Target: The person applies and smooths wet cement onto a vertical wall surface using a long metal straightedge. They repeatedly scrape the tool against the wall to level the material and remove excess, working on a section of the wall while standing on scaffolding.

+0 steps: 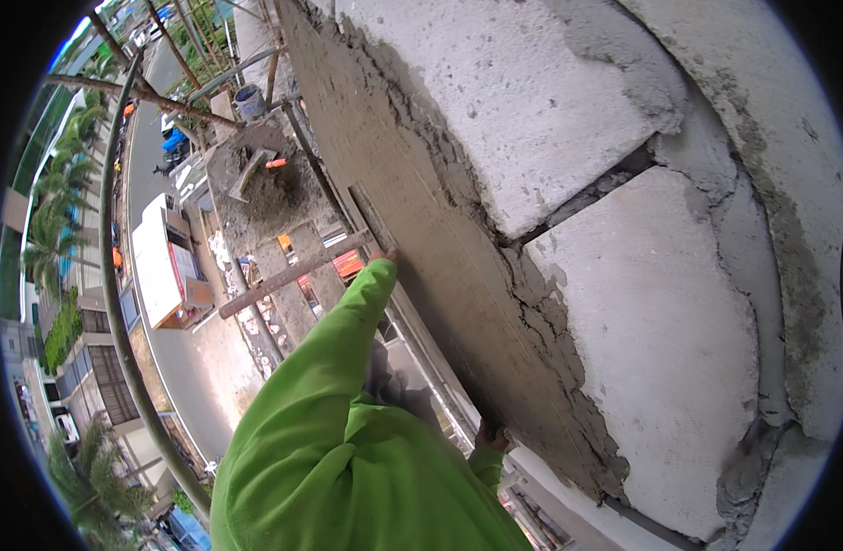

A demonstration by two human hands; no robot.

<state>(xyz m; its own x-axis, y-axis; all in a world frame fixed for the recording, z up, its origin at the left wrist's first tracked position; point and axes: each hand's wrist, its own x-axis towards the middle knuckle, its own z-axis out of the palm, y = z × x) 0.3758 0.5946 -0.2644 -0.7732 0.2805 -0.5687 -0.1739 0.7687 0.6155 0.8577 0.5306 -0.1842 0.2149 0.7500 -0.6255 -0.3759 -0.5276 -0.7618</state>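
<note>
A long straightedge [436, 341] lies against a band of wet grey mortar [412, 211] on the block wall [642, 303]. My left hand [385, 254], at the end of a green sleeve, is closed on its upper part. Lower down, my right hand [492, 436] is closed at its other end, partly hidden by shadow and my sleeve. The mortar looks smooth beside the straightedge and ragged, with cracked lumps, along its far edge on the pale blocks.
On the scaffold platform, a mortar heap [279, 179] holds a tool with an orange part [275, 163]. A bucket [249, 101] stands beyond it. A round wooden pole [297, 273] crosses near my left arm. A curved scaffold pipe [118, 285] stands above the street far below.
</note>
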